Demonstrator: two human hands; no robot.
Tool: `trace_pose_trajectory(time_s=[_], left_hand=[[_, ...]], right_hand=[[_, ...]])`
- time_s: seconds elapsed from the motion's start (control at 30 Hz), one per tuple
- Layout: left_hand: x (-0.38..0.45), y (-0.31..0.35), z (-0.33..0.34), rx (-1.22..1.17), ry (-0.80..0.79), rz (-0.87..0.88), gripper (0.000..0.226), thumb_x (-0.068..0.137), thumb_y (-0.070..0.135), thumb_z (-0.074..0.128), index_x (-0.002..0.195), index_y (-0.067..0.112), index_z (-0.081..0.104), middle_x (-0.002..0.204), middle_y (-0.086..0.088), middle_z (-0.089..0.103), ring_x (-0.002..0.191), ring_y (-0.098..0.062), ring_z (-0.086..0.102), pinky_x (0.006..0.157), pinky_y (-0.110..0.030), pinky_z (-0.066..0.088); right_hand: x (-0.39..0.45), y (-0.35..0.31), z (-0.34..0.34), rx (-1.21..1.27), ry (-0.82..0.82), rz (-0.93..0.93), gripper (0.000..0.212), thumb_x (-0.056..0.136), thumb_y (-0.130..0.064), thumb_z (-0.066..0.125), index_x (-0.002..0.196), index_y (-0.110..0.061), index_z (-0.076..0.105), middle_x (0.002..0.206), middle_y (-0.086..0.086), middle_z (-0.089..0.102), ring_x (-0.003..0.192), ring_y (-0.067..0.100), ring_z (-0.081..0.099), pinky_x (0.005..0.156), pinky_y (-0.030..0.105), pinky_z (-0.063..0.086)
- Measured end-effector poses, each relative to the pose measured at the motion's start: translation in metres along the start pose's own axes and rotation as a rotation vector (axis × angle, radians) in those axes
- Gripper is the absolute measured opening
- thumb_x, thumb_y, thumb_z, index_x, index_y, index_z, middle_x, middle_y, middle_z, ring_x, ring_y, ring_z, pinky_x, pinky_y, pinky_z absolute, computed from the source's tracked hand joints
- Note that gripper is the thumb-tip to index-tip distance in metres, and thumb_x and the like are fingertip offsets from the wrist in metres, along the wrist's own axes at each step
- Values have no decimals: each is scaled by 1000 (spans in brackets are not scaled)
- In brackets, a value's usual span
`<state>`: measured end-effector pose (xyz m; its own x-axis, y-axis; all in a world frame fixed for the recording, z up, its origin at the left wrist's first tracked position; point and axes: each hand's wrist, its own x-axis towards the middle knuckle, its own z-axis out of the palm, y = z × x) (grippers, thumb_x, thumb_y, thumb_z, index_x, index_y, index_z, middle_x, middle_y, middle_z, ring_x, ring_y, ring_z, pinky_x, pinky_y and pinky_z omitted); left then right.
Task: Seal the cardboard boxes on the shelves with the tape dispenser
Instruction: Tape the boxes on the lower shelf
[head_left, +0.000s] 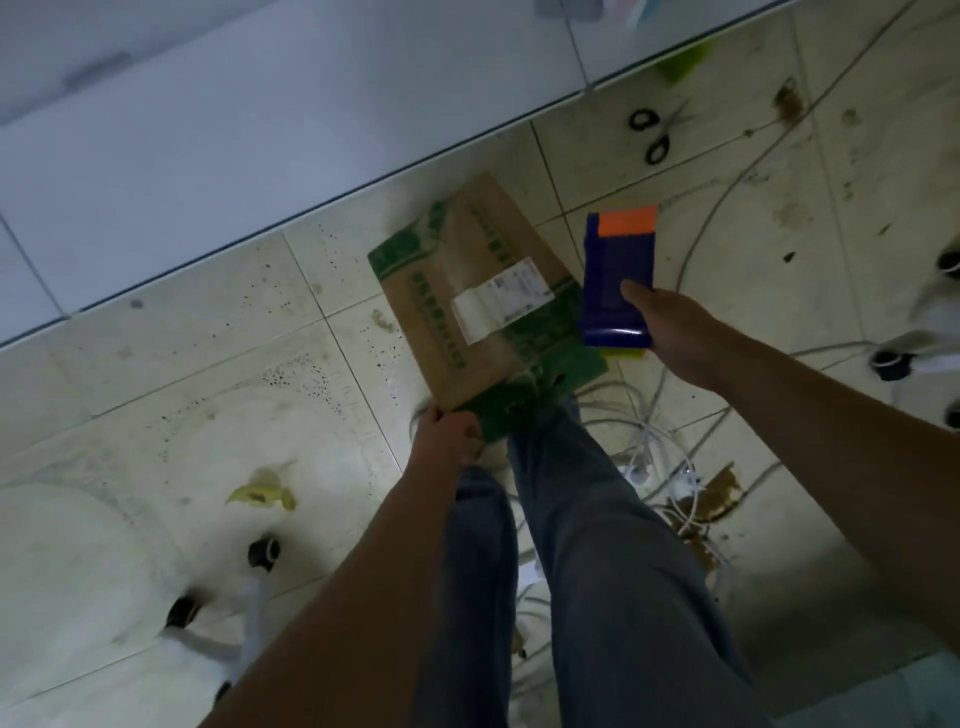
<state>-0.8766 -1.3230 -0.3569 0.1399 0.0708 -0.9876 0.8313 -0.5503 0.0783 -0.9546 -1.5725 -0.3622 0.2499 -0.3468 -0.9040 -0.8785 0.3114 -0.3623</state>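
— Hands are both busy over the floor. What is the left hand (445, 432) doing?

— It is pinching the near corner of the brown cardboard box with green printing and a white shipping label (480, 291), fingers curled over the edge at about seven o'clock of the box. Whether the box is hanging or resting on the tiles I cannot tell.

— And the right hand (675, 332)?

— It is gripping the blue tape dispenser with the orange end (618, 280), thumb lying across the blue face, the orange end pointing away toward twelve o'clock. The dispenser is sitting just beside the box, at its three o'clock.

— Why that arrangement?

— My guess: one hand is steadying the box while the other is keeping the tool ready for the seam. No fresh tape is showing yet.

— Anything else around?

— Black-handled scissors (655, 134) are lying at one o'clock near the white shelf edge (311, 130), and white cables (644, 415) are trailing at four o'clock.
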Motion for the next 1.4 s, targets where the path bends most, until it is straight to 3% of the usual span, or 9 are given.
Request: trace_pose_trajectory(time_s=[0.1,0.23,0.33,0.5,0.7,0.9,1.1,1.3,1.4], left_hand=[[-42,-6,-16,10,10,31,39,83,-6,49,120,3,55,95,-8,57,79,-16,53,45,-20,48],[-121,-17,-42,-94,32,61,25,92,7,51,116,6,55,95,-1,58,80,-12,53,71,-31,46],[-179,-15,-67,-190,103,127,43,83,20,56,122,3,51,109,-8,54,86,-16,53,82,-40,46],[-273,-5,-117,-342,219,268,21,90,6,57,105,18,48,106,-12,57,98,-25,54,81,-37,44],[-383,22,-175,-135,270,594,30,94,6,58,120,15,46,128,-14,49,109,-25,57,78,-31,51],[-465,79,-209,100,299,900,28,95,3,59,121,8,47,122,-10,42,99,-13,57,75,-22,51],[-532,139,-223,161,247,1114,51,82,40,53,132,30,53,119,2,48,102,-3,55,86,-27,50],[-569,212,-224,25,113,1238,48,85,34,56,130,48,55,125,5,55,113,-11,58,97,-36,50],[-573,245,-217,36,73,1268,52,87,25,57,138,36,56,137,-2,50,123,-12,54,104,-32,47]], right_hand=[[-31,-28,2,105,-18,-75,35,104,-40,41,124,-14,55,123,10,62,108,23,57,99,34,41],[-98,-82,12,-8,-148,-154,40,103,-46,38,128,-18,53,123,10,63,109,27,62,103,44,45],[-154,-120,19,-45,-167,-162,44,103,-47,38,128,-15,55,119,12,64,105,29,64,99,47,48],[-256,-157,14,-19,-183,-267,44,104,-44,38,127,-13,59,116,9,68,101,21,66,78,27,48],[-370,-186,-5,203,-166,-372,35,100,-46,47,117,-22,66,116,4,72,110,25,65,107,47,43],[-457,-221,-28,286,-103,-449,28,102,-34,46,106,-18,68,96,4,77,92,22,71,100,45,49],[-491,-273,-59,482,-45,-533,22,100,-29,49,103,-14,66,82,-3,77,77,13,71,90,37,48],[-495,-355,-92,608,-125,-602,31,101,-24,49,127,-9,56,116,10,68,109,28,62,104,44,45],[-488,-406,-105,600,-179,-624,27,99,-27,52,121,-12,59,110,7,69,104,23,64,104,40,45]])
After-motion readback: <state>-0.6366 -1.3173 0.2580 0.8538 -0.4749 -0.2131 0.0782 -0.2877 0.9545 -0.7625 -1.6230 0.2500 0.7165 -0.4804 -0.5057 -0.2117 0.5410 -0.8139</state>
